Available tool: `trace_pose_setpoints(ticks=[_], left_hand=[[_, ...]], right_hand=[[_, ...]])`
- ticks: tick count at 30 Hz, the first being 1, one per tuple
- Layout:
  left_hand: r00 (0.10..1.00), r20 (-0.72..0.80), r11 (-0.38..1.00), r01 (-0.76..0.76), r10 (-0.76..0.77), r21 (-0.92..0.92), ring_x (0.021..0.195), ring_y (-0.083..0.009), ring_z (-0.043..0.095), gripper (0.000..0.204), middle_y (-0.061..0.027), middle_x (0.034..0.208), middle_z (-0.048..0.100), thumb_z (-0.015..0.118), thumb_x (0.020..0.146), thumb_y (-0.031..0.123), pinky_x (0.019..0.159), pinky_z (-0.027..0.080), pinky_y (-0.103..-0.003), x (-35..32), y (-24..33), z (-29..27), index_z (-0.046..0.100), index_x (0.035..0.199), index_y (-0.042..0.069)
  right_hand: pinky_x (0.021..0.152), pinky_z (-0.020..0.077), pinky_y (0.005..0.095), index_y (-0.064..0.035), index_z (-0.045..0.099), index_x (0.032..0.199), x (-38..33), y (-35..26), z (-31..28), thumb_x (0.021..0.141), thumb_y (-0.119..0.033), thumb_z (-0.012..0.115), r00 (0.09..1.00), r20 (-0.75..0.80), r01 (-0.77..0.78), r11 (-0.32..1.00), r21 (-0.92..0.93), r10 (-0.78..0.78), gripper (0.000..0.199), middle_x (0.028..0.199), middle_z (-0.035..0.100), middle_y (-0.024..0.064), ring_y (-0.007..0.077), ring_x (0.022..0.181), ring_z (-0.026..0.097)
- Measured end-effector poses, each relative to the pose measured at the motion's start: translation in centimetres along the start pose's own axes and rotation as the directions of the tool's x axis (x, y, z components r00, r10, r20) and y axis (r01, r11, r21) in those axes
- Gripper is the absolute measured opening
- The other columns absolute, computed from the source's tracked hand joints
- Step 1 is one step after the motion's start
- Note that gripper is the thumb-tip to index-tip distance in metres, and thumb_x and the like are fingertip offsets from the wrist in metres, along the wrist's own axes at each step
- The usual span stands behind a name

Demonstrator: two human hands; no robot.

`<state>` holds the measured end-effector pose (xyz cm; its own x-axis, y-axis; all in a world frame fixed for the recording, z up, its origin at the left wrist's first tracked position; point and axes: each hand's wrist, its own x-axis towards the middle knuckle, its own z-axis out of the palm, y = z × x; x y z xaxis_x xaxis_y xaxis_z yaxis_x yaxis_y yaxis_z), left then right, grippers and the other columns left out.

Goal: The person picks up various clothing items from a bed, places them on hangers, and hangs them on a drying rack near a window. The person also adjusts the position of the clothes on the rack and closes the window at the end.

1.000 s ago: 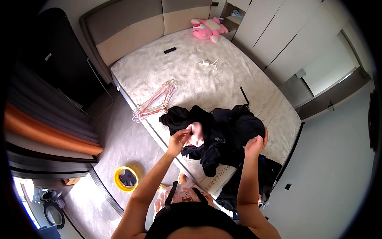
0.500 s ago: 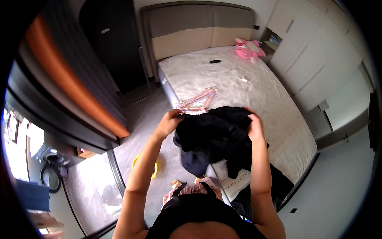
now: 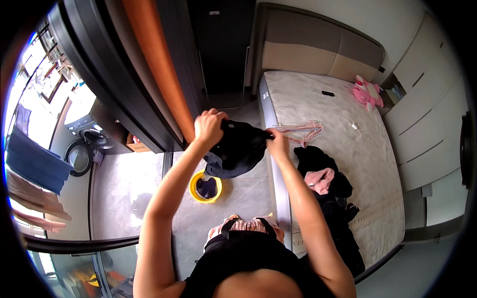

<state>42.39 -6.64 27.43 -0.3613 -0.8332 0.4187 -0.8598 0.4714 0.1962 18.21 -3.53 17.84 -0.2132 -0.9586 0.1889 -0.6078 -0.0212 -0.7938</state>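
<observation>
A black garment (image 3: 237, 149) hangs bunched between my two raised hands, above the floor left of the bed. My left hand (image 3: 210, 127) is closed on its upper left part, and the fingers of my right hand (image 3: 278, 143) pinch its upper right corner. The lower left portion looks dark grey-blue; folds hide the garment's exact kind. Below it on the floor stands a yellow basin (image 3: 220, 191) with a dark cloth (image 3: 206, 187) inside. To the right, black clothes (image 3: 343, 226) lie in a pile on the bed, with a pink cloth (image 3: 320, 180) on top.
Pink hangers (image 3: 303, 132) lie on the bed (image 3: 377, 188) beyond my right hand. Farther back are a black remote (image 3: 328, 93), a white cable (image 3: 354, 126) and a pink plush toy (image 3: 366, 93). Left are an orange curtain (image 3: 159, 64), a sliding-door frame and a washing machine (image 3: 82, 121).
My hands have carried the black garment left, from over the bed's edge to over the floor. The view has turned left, and the pink cloth and more of the basin now show.
</observation>
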Motion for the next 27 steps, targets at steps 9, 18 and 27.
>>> trace_pose_setpoints(ticks=[9, 18, 27], left_hand=[[0.685, 0.404, 0.592, 0.728, -0.607, -0.346, 0.074, -0.0276, 0.064, 0.023, -0.013, 0.076, 0.065, 0.054, 0.068, 0.006, 0.067, 0.051, -0.036, -3.1, -12.0, 1.3, 0.063, 0.089, 0.009], [0.922, 0.123, 0.924, 0.377, -0.368, -0.063, 0.077, -0.0371, 0.058, 0.015, -0.0181, 0.085, 0.057, 0.06, 0.066, 0.009, 0.067, 0.049, -0.042, -7.1, -11.4, 8.7, 0.061, 0.081, 0.007], [0.434, 0.865, -0.462, 0.732, -0.251, -0.501, 0.079, -0.0209, 0.063, 0.014, -0.0089, 0.086, 0.061, 0.061, 0.079, 0.003, 0.067, 0.054, -0.033, -7.2, -5.8, 17.8, 0.056, 0.091, 0.006]], right_hand=[[0.081, 0.0468, 0.0345, -0.0059, 0.062, 0.101, 4.7, 7.2, -0.1, 0.066, -0.016, 0.064, 0.958, 0.262, -0.073, 0.98, -0.185, 0.121, 0.037, 0.097, 0.065, 0.0137, 0.0278, 0.094, 0.061], [0.077, 0.0481, 0.0322, -0.01, 0.067, 0.09, 3.1, 4.9, 0.7, 0.067, -0.002, 0.045, 0.997, 0.03, -0.069, 0.997, 0.022, 0.069, 0.033, 0.09, 0.067, 0.0088, 0.0228, 0.088, 0.064], [0.06, 0.047, 0.0261, -0.005, 0.065, 0.089, -1.6, 21.8, 4.6, 0.069, -0.005, 0.053, 0.743, 0.299, -0.666, 0.708, 0.235, 0.599, 0.023, 0.08, 0.062, 0.0037, 0.0125, 0.071, 0.058]])
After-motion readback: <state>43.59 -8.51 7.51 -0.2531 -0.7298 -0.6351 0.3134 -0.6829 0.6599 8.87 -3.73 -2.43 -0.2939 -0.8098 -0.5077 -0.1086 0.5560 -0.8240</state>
